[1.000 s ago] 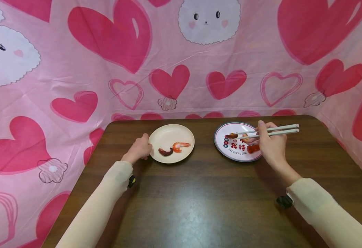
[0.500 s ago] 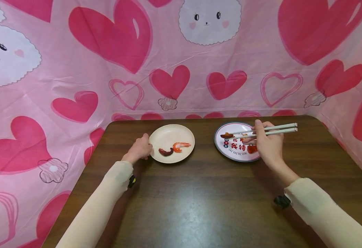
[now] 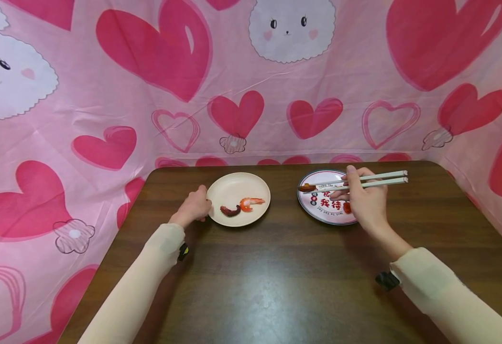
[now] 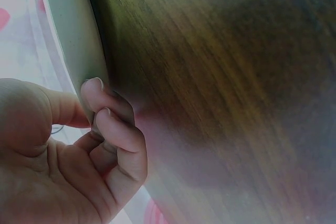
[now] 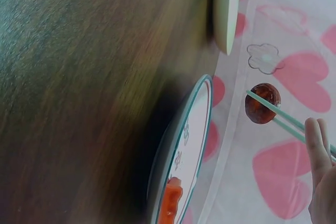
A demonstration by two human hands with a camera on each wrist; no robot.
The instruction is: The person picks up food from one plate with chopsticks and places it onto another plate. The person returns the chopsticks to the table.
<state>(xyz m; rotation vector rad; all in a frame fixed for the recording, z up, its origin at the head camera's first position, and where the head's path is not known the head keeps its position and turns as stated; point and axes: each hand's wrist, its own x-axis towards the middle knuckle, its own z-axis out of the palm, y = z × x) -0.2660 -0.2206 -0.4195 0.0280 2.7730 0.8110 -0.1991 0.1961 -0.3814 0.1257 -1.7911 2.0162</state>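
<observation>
My left hand pinches the left rim of a cream plate; in the left wrist view its thumb and curled fingers meet at the plate's edge. On that plate lie an orange shrimp and a dark red curled piece of food. My right hand holds a pair of pale green chopsticks. Their tips grip a round, glossy brown piece of food, raised above the left side of a white plate with red characters. A red-orange piece of food lies on this plate, partly behind the hand in the head view.
Both plates stand near the far edge of a dark wooden table, with a gap between them. A pink cloth with hearts hangs behind the table and along its sides.
My right hand has moved a little left, carrying the chopsticks and the brown piece toward the left rim of the white plate. My left hand has stayed on the cream plate.
</observation>
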